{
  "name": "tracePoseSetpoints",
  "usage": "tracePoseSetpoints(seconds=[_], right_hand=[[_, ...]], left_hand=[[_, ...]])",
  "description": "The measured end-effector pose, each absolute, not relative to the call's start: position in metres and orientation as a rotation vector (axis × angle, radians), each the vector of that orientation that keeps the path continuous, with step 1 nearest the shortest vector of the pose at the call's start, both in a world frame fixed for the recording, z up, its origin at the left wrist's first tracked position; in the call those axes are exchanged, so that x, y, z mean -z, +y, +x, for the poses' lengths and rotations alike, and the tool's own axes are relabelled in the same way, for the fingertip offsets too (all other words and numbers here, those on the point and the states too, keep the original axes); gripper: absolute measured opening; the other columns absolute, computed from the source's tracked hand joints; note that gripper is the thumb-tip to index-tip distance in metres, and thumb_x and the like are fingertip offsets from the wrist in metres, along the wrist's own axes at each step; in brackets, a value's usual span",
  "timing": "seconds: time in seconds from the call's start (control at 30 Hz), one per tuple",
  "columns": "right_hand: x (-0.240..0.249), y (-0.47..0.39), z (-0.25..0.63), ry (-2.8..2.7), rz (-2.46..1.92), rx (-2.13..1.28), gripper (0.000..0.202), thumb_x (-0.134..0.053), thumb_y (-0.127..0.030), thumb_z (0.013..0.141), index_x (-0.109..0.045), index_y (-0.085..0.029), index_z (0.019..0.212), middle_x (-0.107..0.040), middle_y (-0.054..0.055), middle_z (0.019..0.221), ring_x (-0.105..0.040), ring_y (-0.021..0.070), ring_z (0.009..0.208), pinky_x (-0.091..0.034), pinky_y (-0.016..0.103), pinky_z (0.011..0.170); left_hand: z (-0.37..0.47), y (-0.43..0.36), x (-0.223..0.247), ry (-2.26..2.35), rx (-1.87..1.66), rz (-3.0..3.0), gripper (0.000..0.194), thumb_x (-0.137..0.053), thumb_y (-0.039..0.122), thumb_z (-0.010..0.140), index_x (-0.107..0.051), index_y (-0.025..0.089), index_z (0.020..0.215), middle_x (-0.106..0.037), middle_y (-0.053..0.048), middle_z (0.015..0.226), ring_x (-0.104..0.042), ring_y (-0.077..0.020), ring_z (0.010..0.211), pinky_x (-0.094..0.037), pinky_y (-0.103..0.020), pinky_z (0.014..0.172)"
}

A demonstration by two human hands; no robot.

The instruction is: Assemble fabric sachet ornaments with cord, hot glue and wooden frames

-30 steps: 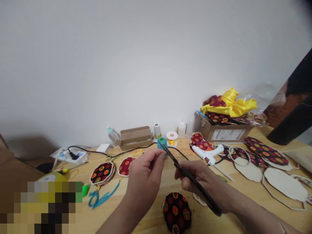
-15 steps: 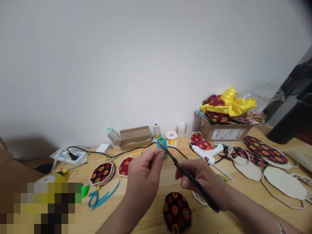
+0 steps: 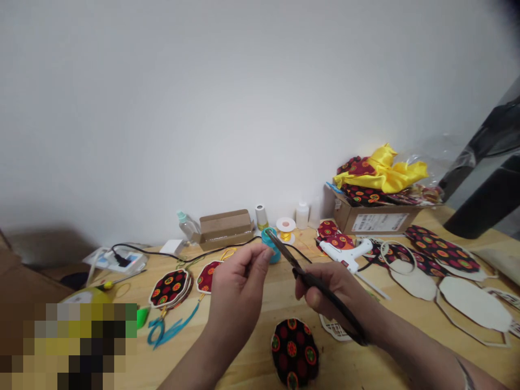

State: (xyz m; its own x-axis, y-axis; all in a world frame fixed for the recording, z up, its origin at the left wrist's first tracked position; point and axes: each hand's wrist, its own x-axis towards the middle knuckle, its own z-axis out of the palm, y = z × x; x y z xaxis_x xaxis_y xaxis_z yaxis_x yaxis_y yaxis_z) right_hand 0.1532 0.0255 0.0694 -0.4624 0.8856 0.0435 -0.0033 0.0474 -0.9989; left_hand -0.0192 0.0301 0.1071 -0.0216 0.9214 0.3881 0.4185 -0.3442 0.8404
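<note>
My right hand point(image 3: 331, 292) grips a pair of black-handled scissors point(image 3: 311, 281), its blades pointing up and left past my left fingertips. My left hand point(image 3: 244, 287) is closed in a pinch; whatever lies between thumb and forefinger is too small to make out. Just behind the blade tips stands a turquoise spool of thread point(image 3: 273, 252). Below both hands, a round piece covered in dark patterned fabric point(image 3: 294, 352) lies on the table. A white lattice cutout point(image 3: 335, 327) sits partly hidden under my right hand.
To the left lie stacked fabric-covered pieces point(image 3: 170, 288) with a turquoise tassel point(image 3: 170, 331). A white glue gun point(image 3: 345, 253), white panels point(image 3: 475, 303) and a cardboard box of fabric point(image 3: 382, 219) are on the right. A black cable point(image 3: 179, 259) crosses the back.
The scissors have turned slightly in my right hand, so their blades show broader. My left hand stays pinched in nearly the same place.
</note>
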Motion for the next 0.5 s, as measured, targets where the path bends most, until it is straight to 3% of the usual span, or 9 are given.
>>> tracePoseSetpoints(seconds=[0.1,0.17,0.27,0.43,0.5], right_hand=[[-0.072,0.027,0.157,-1.485,-0.809,-1.643,0.051,-0.058,-0.066,0.066,-0.054,-0.015,0.068,-0.036,-0.008,0.044,-0.027,0.0048,0.037,-0.022,0.02,0.038],[-0.08,0.027,0.166,-1.619,-0.847,-1.629,0.052,-0.059,-0.066,0.065,-0.056,-0.015,0.068,-0.04,-0.006,0.046,-0.03,0.0053,0.039,-0.023,0.021,0.039],[-0.094,0.024,0.188,-2.138,-1.111,-1.434,0.037,-0.068,-0.052,0.065,-0.06,-0.016,0.069,-0.05,-0.004,0.055,-0.038,0.0074,0.048,-0.026,0.02,0.043],[-0.096,0.02,0.205,-2.575,-1.627,-0.639,0.012,-0.069,-0.027,0.062,-0.067,-0.017,0.069,-0.063,0.004,0.068,-0.052,0.0155,0.06,-0.03,0.025,0.051],[-0.092,0.018,0.199,-2.661,-1.641,-0.6,0.013,-0.068,-0.024,0.06,-0.069,-0.018,0.071,-0.065,0.006,0.071,-0.056,0.0177,0.063,-0.032,0.026,0.054]], left_hand=[[-0.024,0.036,-0.103,1.343,-1.359,1.562,0.016,-0.06,0.031,0.079,-0.066,0.017,0.075,-0.054,0.003,0.058,-0.041,-0.0086,0.05,-0.031,-0.019,0.045],[-0.028,0.04,-0.1,1.262,-1.387,1.403,0.018,-0.061,0.034,0.078,-0.065,0.016,0.078,-0.05,0.003,0.058,-0.036,-0.0068,0.047,-0.026,-0.018,0.042],[-0.034,0.045,-0.101,1.165,-1.464,1.233,0.018,-0.063,0.034,0.078,-0.063,0.016,0.077,-0.045,0.005,0.056,-0.03,-0.0045,0.044,-0.021,-0.017,0.04],[-0.039,0.047,-0.107,1.112,-1.569,1.177,0.014,-0.066,0.03,0.076,-0.065,0.016,0.078,-0.052,0.004,0.06,-0.034,-0.0036,0.046,-0.024,-0.015,0.042],[-0.039,0.047,-0.108,1.098,-1.575,1.17,0.013,-0.066,0.029,0.076,-0.065,0.016,0.079,-0.053,0.004,0.061,-0.035,-0.0036,0.047,-0.025,-0.015,0.042]])
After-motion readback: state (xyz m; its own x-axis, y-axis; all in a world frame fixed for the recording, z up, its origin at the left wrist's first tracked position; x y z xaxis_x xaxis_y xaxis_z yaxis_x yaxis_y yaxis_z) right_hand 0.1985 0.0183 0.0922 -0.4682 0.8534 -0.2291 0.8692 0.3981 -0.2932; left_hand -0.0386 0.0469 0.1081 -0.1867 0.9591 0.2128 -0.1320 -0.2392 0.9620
